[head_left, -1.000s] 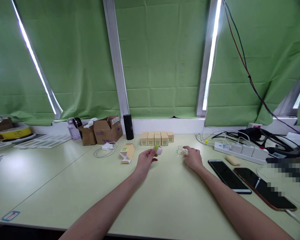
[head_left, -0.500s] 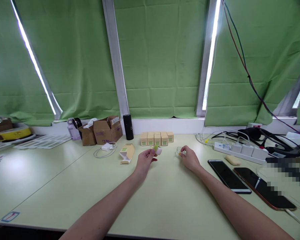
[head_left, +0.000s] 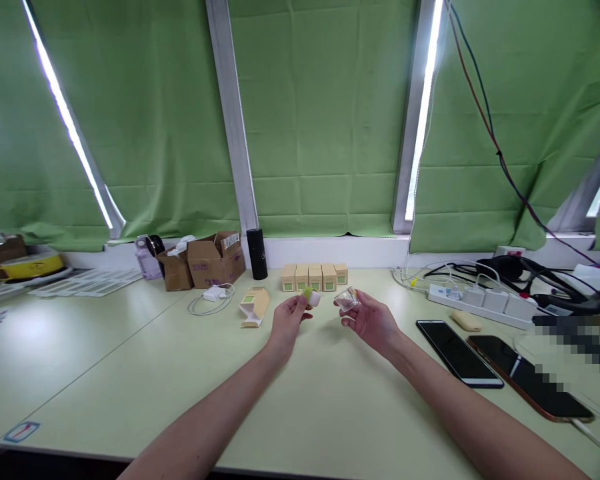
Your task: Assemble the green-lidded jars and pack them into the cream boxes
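Note:
My left hand (head_left: 284,325) pinches a small white cylindrical piece with a green band (head_left: 313,299) between thumb and fingers; its exact kind is too small to tell. Facing it, my right hand (head_left: 376,324) grips a small clear plastic piece (head_left: 347,299), glossy and see-through, raised off the table. A gap separates the two held pieces. Behind them stands a row of several small tan boxes (head_left: 301,276) with green labels. To the left of my left hand lies an opened tan carton (head_left: 255,307) with a white inside.
At the back are cardboard boxes (head_left: 215,263), a black cylinder (head_left: 257,254) and a white charger with cable (head_left: 215,293). On the right lie two phones (head_left: 457,352), a power strip (head_left: 480,301), a beige oval object (head_left: 465,321) and tangled cables.
My right hand has lifted the clear plastic piece off the table and moved it left, closer to my left hand. The left hand has shifted slightly left, still holding the green-banded piece.

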`<state>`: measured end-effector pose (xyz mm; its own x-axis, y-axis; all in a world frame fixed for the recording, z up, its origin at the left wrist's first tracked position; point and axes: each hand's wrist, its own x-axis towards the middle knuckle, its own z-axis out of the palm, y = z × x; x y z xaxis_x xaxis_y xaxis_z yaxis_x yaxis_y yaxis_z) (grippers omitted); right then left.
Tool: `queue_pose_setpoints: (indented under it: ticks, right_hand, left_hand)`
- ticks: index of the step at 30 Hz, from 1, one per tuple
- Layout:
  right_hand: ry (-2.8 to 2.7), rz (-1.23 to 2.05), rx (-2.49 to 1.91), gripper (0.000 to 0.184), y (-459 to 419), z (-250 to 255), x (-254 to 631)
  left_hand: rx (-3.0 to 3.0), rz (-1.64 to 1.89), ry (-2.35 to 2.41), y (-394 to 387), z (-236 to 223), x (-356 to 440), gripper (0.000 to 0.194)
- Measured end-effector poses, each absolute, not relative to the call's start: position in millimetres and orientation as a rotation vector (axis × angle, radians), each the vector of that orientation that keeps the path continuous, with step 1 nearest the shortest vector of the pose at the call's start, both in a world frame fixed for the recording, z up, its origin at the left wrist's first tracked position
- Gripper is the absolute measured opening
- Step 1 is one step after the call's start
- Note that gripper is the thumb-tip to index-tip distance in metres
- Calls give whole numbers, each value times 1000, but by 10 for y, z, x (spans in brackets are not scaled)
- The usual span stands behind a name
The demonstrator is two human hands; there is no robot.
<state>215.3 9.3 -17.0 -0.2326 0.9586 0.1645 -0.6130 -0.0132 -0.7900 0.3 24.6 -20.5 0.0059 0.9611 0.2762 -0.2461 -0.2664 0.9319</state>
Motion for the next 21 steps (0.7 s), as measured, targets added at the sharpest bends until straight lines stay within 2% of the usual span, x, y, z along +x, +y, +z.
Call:
queue_pose_setpoints:
  ticks: [8, 17, 21]
  right_hand:
    - [-936, 1602, -438, 36, -97, -101, 1980]
    - [-939, 1457, -547, 59, -183, -84, 1920]
    - [-956, 1460, -557, 62, -184, -101, 1894]
  left_hand:
    - [1237, 1504, 798, 231, -196, 12, 55]
    - [1309, 1495, 758, 215, -195, 28, 51]
    - [1366, 1480, 776, 187, -174, 33, 52]
